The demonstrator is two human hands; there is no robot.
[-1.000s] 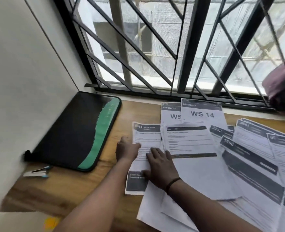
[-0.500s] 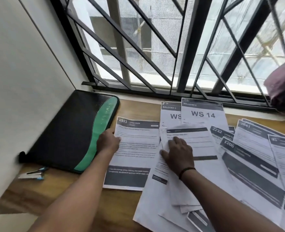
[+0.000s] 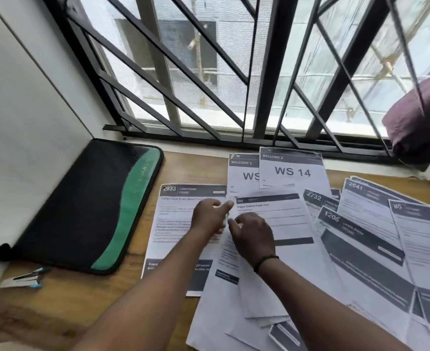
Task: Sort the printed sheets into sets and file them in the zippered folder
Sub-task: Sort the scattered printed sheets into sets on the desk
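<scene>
Hands (image 3: 230, 224) now together (formerly apart)

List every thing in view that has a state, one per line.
Zippered folder: shut, flat on the desk.
Sheet 2933: flat, apart from the pile, under the left hand.
Sheet pile: spread out, overlapping.
Stapler: lying by the folder, untouched.
Left hand: fingers at a sheet's corner.
Right hand: resting on the pile.

Stapler (image 3: 24, 278) on wooden table (image 3: 57, 312) below barred window (image 3: 234, 72).
</scene>
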